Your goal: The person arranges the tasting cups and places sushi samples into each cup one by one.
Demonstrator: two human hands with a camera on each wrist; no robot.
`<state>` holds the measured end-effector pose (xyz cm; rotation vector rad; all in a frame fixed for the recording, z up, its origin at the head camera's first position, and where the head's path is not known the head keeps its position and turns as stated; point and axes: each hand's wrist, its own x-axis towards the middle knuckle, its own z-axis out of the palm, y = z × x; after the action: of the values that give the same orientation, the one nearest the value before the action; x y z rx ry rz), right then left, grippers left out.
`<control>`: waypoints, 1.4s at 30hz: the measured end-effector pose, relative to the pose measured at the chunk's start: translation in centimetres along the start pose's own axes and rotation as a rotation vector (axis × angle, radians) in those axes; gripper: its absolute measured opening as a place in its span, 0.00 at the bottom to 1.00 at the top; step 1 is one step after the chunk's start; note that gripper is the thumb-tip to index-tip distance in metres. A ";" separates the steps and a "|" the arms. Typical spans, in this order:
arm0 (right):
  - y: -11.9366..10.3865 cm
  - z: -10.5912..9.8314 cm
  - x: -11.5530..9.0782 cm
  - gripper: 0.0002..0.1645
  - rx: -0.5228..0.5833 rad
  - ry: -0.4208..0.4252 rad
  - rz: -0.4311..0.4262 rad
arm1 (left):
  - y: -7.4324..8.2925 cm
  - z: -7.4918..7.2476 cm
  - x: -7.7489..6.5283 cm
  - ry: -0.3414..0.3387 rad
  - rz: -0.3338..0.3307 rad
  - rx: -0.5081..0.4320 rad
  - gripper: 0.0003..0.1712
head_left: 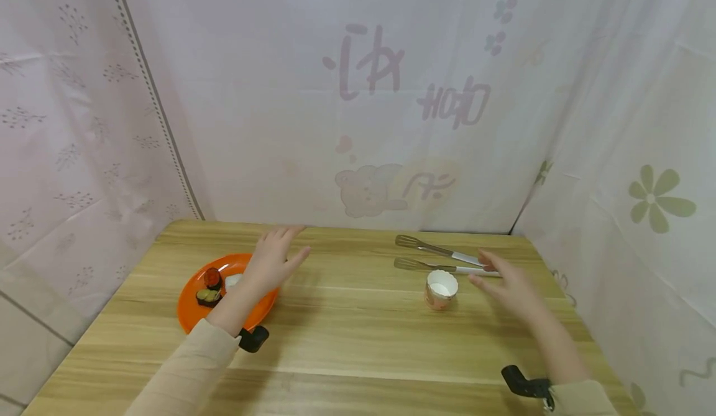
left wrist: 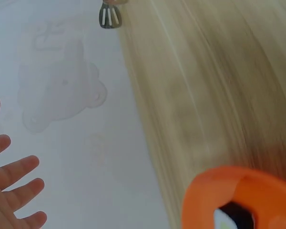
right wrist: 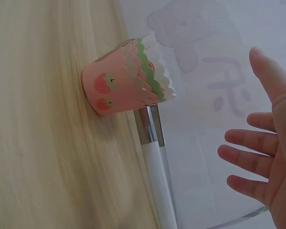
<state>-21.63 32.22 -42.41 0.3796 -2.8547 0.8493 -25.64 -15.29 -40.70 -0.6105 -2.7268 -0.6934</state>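
My left hand [head_left: 270, 267] hangs over the right side of an orange plate [head_left: 189, 291], fingers and thumb spread and holding nothing. On the plate sit a sushi piece with orange-red topping [head_left: 212, 277], one with yellow-green topping [head_left: 208, 297] and a white piece [head_left: 232, 281] partly hidden by the hand. My right hand [head_left: 511, 288] is to the right of a pink paper cup [right wrist: 107, 86] with strawberries and a scalloped rim. Its fingers are extended near the white handle [right wrist: 158, 183] end of slotted tongs [head_left: 425, 245], which lie with their two arms apart behind the cup.
The wooden table [head_left: 358, 347] meets a pale printed curtain [head_left: 268, 124] along its back edge. More curtain [head_left: 632, 267] runs along the right side. A black wrist mount [head_left: 526, 383] sits on the right wrist, another [head_left: 254, 339] on the left.
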 end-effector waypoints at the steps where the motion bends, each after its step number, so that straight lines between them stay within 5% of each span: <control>1: 0.1 0.2 -0.1 0.44 0.006 0.002 0.006 | 0.2 0.2 0.0 0.002 0.002 -0.006 0.32; 19: 0.7 3.0 -1.3 0.39 0.212 0.040 0.045 | 3.5 3.7 1.4 -0.064 0.060 -0.106 0.31; 42: 0.8 6.2 -1.6 0.40 0.319 0.077 0.016 | 6.2 8.2 2.3 -0.197 0.074 -0.324 0.34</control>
<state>-20.65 29.74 -48.26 0.3492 -2.6558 1.2967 -26.02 -5.47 -44.45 -0.8897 -2.7697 -1.1227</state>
